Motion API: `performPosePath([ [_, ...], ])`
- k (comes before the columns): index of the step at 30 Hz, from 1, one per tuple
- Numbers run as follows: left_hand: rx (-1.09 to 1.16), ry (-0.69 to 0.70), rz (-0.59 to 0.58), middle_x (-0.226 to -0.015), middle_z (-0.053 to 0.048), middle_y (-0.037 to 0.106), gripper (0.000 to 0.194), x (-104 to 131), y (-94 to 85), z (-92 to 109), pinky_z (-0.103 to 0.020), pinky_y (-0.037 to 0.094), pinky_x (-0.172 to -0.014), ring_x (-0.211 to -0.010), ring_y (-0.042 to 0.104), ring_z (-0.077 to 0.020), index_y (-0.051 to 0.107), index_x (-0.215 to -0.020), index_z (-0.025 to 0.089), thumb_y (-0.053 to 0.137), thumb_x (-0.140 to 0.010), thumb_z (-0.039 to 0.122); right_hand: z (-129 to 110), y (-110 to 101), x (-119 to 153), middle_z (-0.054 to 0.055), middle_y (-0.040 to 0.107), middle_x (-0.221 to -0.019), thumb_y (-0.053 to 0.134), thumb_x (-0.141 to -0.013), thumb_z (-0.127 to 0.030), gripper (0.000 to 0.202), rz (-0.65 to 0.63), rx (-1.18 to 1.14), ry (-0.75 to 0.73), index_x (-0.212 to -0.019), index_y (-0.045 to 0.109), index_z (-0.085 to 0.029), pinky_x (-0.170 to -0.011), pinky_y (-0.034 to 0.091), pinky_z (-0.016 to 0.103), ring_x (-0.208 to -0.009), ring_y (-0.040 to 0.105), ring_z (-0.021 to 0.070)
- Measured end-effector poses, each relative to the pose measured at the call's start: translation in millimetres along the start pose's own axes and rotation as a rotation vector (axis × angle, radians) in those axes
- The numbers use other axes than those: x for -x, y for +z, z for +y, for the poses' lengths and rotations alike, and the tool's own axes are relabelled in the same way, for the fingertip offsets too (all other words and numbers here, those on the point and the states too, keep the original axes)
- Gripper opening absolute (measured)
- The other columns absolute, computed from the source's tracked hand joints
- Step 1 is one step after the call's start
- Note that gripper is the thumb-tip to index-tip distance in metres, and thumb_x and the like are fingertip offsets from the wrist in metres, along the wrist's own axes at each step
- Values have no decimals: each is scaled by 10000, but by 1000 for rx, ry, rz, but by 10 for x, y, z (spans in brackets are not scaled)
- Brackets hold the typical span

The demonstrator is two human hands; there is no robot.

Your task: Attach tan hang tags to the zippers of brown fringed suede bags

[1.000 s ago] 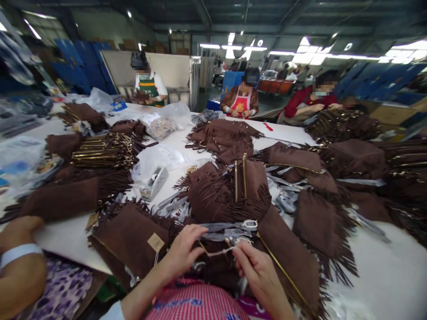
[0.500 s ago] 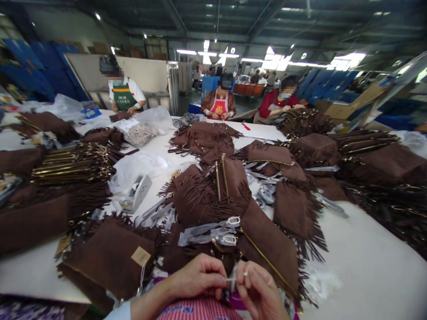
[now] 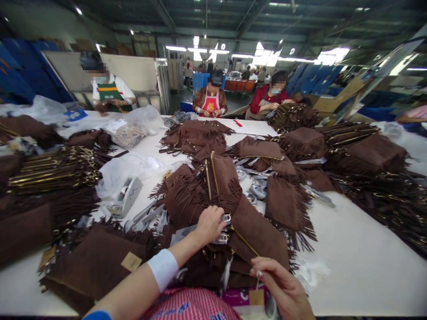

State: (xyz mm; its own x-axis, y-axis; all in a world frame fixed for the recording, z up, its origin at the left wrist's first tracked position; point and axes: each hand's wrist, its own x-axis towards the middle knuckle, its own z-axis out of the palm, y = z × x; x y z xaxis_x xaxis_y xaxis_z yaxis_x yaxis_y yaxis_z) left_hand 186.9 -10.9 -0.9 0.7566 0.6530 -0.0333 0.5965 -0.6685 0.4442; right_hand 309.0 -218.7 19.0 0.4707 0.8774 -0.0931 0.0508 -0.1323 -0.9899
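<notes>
My left hand (image 3: 211, 224) reaches onto the pile of brown fringed bags (image 3: 187, 200), its fingers closed on a plastic-wrapped metal clasp (image 3: 227, 218). A second wrapped clasp (image 3: 223, 238) lies just below it. Lower right, my right hand (image 3: 280, 282) pinches a thin string, from which a small tan tag (image 3: 256, 298) hangs. Beside that hand lies a brown bag with a gold zipper (image 3: 263, 231). A white wrapped strip (image 3: 227, 271) hangs between my hands.
A tape dispenser (image 3: 125, 198) stands left of the pile. Stacks of brown bags (image 3: 370, 153) lie right, and more with gold zippers (image 3: 50, 169) lie left. Three people sit across the white table (image 3: 360, 262). A tan-tagged bag (image 3: 90, 262) lies front left.
My left hand has moved up and away from my right hand to the wrapped clasp. My right hand has shifted right, and the tan tag now shows below it. The view has shifted slightly.
</notes>
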Motion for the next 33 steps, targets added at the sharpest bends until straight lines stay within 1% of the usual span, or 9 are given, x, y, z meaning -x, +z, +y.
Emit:
performPosePath([
  [5, -78, -14, -103, -1015, -65, 663, 140, -74, -13, 20, -296, 459, -776, -945, 628, -222, 512, -1045, 196, 508, -921, 260, 57, -15, -146, -34, 573, -615, 678, -811, -493, 274, 60, -85, 91, -863, 655, -225, -447, 423, 183, -492, 506, 107],
  [9, -95, 38, -160, -922, -53, 679, 104, -34, -177, 15, -280, 445, -724, -870, 649, -217, 544, -929, 211, 441, -946, 224, 27, 29, -360, 12, 617, -753, 658, -815, -495, 291, 83, 116, -63, -798, 656, -205, -616, 476, 219, -696, 575, 159],
  [13, -15, 99, -144, -845, -38, 657, 166, 209, -327, -45, -251, 408, -682, -800, 620, -187, 553, -828, 207, 425, -927, 170, -57, 98, -545, 39, 656, -799, 590, -878, -435, 253, 3, 253, -155, -783, 668, -213, -705, 478, 260, -787, 609, 198],
  [19, 619, -147, -140, -718, 8, 611, 115, 632, -321, -279, -227, 404, -672, -720, 573, -139, 510, -745, 185, 459, -849, 177, -44, 338, -704, 38, 679, -797, 561, -900, -358, 213, -142, 342, -170, -785, 674, -218, -697, 472, 276, -763, 630, 198],
  [22, 1003, -228, -149, -746, 4, 623, 133, 635, -208, -307, -212, 410, -639, -702, 574, -122, 408, -679, 188, 519, -753, 185, 4, 470, -737, 29, 669, -769, 541, -906, -319, 222, -206, 395, -183, -756, 664, -212, -678, 461, 272, -739, 632, 189],
  [25, 1159, -338, -188, -692, 27, 610, 156, 558, -112, -267, -194, 367, -536, -574, 522, -98, 430, -763, 192, 571, -735, 253, 38, 552, -752, 19, 653, -760, 536, -902, -262, 201, -195, 482, -221, -748, 653, -213, -673, 447, 269, -728, 624, 179],
  [28, 1058, -383, -208, -639, 32, 621, 255, 524, -91, -196, -217, 375, -528, -539, 523, -122, 511, -997, 174, 544, -815, 349, 44, 579, -757, 18, 639, -772, 526, -907, -229, 184, -152, 543, -280, -762, 639, -217, -678, 446, 268, -732, 617, 175],
  [30, 878, -343, -138, -615, 27, 616, 328, 544, -110, -147, -245, 402, -591, -588, 559, -150, 543, -1115, 165, 505, -868, 377, 37, 582, -751, 23, 643, -805, 511, -918, -214, 183, -151, 556, -321, -791, 642, -221, -705, 458, 266, -760, 623, 175],
  [33, 609, -242, -39, -704, 4, 641, 280, 598, -146, -100, -266, 407, -698, -709, 596, -167, 605, -1116, 198, 465, -910, 324, 31, 589, -730, 31, 660, -844, 495, -925, -202, 185, -152, 572, -344, -838, 657, -228, -747, 477, 267, -791, 640, 178],
])
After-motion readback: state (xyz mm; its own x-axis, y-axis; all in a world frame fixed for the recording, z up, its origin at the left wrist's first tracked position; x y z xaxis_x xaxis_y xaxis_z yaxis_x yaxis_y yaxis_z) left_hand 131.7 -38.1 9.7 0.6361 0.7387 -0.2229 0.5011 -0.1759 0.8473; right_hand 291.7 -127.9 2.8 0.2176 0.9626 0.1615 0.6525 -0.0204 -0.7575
